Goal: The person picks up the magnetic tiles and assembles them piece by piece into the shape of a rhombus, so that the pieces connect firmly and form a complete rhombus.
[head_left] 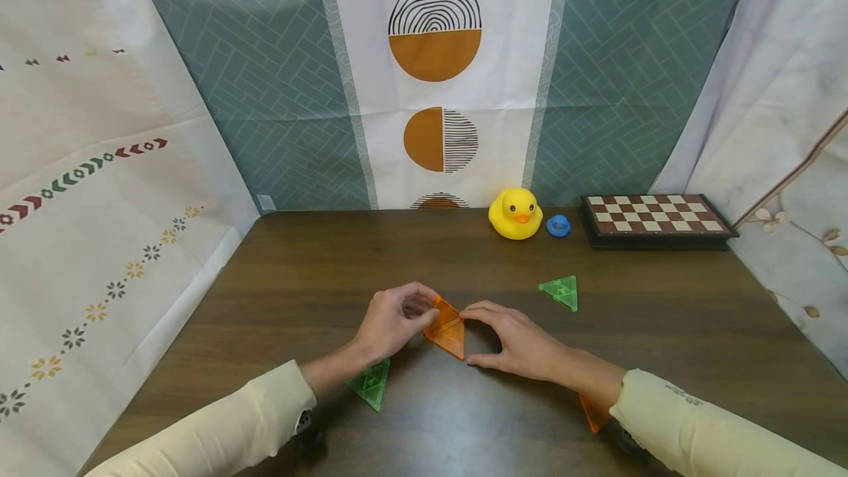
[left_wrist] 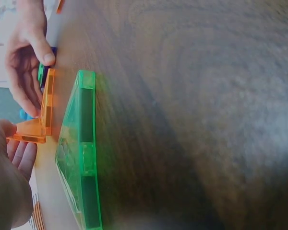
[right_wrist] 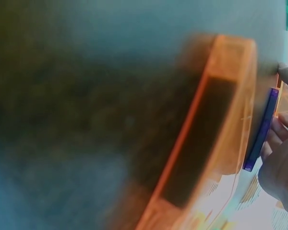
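Orange tiles (head_left: 448,335) pinched by left hand (head_left: 395,321), right hand (head_left: 521,342) at opposite side.

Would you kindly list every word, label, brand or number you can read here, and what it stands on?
None can be read in any view.
The orange tiles and green triangles show no legible lettering.
The dark marks on the right sleeve and the pale patch low on the blue-green cloth are too small to make out.

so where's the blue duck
In the head view, the blue duck sits right of centre, far across the table, between the yellow duck and chessboard.
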The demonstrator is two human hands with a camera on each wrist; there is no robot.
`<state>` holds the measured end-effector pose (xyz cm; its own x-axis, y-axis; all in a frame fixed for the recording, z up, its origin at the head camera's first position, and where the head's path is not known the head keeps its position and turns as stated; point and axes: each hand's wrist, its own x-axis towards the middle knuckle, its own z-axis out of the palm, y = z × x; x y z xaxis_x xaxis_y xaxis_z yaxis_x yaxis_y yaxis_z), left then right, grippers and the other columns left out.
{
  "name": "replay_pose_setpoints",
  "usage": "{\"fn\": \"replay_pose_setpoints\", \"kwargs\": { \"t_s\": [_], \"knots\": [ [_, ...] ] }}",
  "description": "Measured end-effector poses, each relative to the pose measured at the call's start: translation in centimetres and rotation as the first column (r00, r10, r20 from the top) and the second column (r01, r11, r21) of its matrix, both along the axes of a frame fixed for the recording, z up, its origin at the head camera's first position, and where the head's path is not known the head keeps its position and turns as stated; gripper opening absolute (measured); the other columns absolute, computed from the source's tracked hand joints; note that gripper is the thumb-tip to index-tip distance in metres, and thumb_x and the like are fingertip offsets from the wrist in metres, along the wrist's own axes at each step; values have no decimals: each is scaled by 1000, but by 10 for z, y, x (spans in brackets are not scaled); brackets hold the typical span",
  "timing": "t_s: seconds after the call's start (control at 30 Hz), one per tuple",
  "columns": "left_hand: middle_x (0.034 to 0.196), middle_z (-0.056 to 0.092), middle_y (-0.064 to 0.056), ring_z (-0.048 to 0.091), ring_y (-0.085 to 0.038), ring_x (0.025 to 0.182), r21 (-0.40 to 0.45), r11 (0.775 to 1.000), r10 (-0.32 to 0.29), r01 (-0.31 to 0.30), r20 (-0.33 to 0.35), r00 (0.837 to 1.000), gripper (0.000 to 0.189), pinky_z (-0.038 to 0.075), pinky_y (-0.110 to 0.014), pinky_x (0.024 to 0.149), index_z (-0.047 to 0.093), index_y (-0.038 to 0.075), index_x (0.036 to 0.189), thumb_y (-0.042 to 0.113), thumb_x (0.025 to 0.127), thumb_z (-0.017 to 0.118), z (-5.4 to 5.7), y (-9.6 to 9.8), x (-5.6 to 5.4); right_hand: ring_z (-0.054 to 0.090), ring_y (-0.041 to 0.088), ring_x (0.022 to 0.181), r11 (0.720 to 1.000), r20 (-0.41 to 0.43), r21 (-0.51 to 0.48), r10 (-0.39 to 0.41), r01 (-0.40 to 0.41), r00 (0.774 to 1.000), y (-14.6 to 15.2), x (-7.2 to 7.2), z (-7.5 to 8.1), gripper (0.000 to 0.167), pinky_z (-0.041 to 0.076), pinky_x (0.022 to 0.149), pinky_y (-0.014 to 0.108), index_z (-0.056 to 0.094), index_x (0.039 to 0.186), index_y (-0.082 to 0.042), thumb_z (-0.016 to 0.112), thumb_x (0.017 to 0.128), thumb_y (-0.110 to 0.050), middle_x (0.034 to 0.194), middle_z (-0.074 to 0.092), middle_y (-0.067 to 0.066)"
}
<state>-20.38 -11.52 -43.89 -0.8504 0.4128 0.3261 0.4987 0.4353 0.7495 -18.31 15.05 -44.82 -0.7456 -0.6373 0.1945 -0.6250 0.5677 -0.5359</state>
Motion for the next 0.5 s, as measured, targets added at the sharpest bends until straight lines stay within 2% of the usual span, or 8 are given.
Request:
{"fn": "replay_pose_setpoints", "kwargs": {
  "t_s": [0.5],
  "knots": [
    [107,77,1,75,-11,92,-17,1000,-21,21,29,999,19,62,-27,80,75,12,113,8,95,81,1,0,2,61,24,129,999,4,-19,-27,27,1000,-3,2,1,72,51,109,48,56,142,-6,93,86,-31,140,63,6]
  ]
}}
